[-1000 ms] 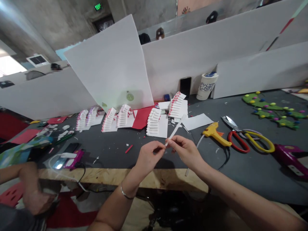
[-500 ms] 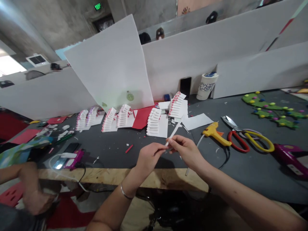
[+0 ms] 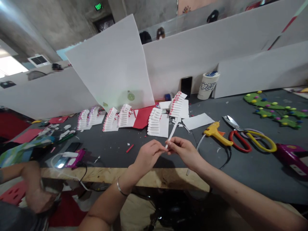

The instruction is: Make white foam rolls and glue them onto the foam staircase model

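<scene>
Above the table's front edge, my left hand (image 3: pixel 148 156) and my right hand (image 3: pixel 184 151) meet, fingertips pinched together. Between them is the lower end of a narrow white strip (image 3: pixel 173 129), probably paper, which slants up and away. The fingers partly hide that end. Just beyond stands a fan-like row of white cotton-swab-like pieces (image 3: pixel 154 122) on a white card. Behind the strip, a similar row with red tips (image 3: pixel 176 106) leans on white pieces. A blank white card (image 3: pixel 197 121) lies to the right of the strip.
A yellow glue gun (image 3: pixel 218 134), scissors (image 3: pixel 240 136) and a purple device (image 3: pixel 292 158) lie right. A paper cup (image 3: pixel 207 86) and phone (image 3: pixel 186 86) stand at the back. More red-tipped rows (image 3: pixel 110 120) sit left. Another person's arm (image 3: pixel 31 183) is at lower left.
My hands stay together on the white strip, with the left wrist slightly lower and further left. The strip stands a little steeper. The whole view has shifted slightly.
</scene>
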